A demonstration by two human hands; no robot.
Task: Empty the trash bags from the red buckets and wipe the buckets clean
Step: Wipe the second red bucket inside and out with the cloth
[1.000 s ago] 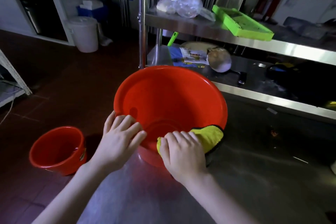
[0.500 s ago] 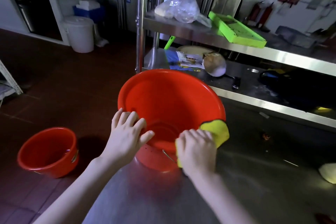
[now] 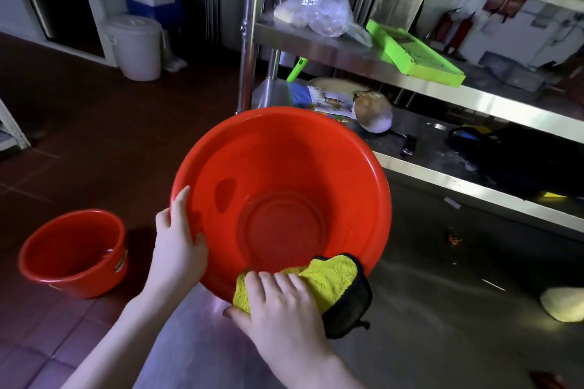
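A large red basin (image 3: 284, 167) is tilted toward me on the steel table (image 3: 442, 309), its inside bare with a wet patch on the left wall. My left hand (image 3: 178, 249) grips the basin's left rim, thumb inside. My right hand (image 3: 278, 309) holds a yellow cloth with a black edge (image 3: 331, 284) against the near rim, fingers curled over the cloth. A smaller red bucket (image 3: 72, 253) stands on the floor at the left with a little water in it.
A steel rack (image 3: 410, 79) behind the basin carries a clear plastic bag (image 3: 319, 9), a green tray (image 3: 410, 54) and clutter on its lower shelf. A white lidded bucket (image 3: 136, 44) stands on the brown tiled floor far left. A pale lump (image 3: 565, 303) lies on the table at right.
The basin has tipped further toward me, showing its whole bottom. My left hand slid from the near rim to the left rim. My right hand brought the cloth back along the near rim.
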